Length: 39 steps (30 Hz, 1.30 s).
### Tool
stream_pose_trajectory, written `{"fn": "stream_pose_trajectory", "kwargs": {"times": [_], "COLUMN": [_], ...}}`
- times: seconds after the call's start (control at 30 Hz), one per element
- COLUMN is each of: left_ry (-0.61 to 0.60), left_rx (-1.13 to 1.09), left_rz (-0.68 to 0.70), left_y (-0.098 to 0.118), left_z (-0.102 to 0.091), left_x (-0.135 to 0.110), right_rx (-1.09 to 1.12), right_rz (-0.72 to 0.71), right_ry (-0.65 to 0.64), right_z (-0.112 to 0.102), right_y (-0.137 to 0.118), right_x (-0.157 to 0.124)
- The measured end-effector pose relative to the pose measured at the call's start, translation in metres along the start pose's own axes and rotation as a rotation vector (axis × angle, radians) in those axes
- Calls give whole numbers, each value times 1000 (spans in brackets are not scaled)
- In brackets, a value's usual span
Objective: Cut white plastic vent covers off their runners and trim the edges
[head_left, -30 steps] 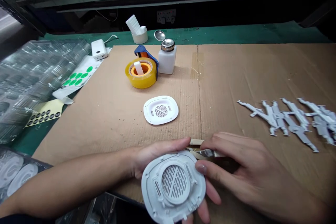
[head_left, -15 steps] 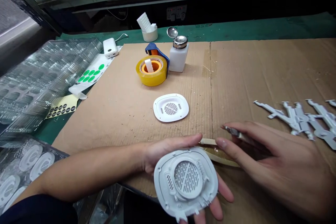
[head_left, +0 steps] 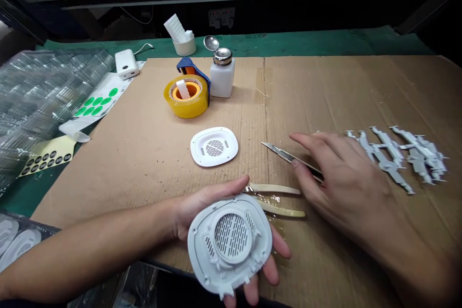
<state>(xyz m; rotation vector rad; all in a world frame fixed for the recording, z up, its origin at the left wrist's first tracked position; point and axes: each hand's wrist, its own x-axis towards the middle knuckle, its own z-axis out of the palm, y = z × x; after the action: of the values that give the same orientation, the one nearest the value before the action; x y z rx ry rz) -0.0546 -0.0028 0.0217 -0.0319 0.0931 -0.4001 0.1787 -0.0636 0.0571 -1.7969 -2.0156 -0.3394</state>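
My left hand (head_left: 202, 209) lies palm up near the front edge and carries a white plastic grille cover (head_left: 229, 243), its ribbed inner side facing up. My right hand (head_left: 337, 178) is over the cardboard to the right, fingers pinched on a thin metal blade (head_left: 285, 155) whose tip points left. Just beyond the left hand lie cream-handled tweezers (head_left: 276, 199) on the cardboard. A second white grille cover (head_left: 214, 146) rests flat in the middle of the sheet.
A cardboard sheet (head_left: 151, 154) covers the green bench. A yellow tape roll (head_left: 186, 96), a white pump bottle (head_left: 221, 77) and a small cup (head_left: 184, 45) stand at the back. Grey plastic sprues (head_left: 397, 156) lie right. Clear trays (head_left: 36, 101) and sticker sheets (head_left: 96, 103) sit left.
My right hand has lifted the blade away from the cover and moved it right and farther back. The tweezers now show beside the left hand, which still carries the cover.
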Motion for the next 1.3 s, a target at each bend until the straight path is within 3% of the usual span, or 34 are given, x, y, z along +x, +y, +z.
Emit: {"fn": "stream_pose_trajectory", "kwargs": {"times": [0.27,0.87,1.17,1.3], "left_ry": [-39,-58,-2,12], "left_rx": [-25,35,98,109], "left_rz": [3,-17,-11,-14], "left_y": [1,3,3,3], "left_z": [-4,-11,-9,-9], "left_x": [2,6,6,6], "right_rx": [137,245,302,269], "right_rz": [-157,-55,43,28], "right_ry": [175,152,88,124], "right_z": [-12,-12,-15,-15], "right_y": [-5,-8,-8,-8], "right_x": [2,-3,-6,-5]}}
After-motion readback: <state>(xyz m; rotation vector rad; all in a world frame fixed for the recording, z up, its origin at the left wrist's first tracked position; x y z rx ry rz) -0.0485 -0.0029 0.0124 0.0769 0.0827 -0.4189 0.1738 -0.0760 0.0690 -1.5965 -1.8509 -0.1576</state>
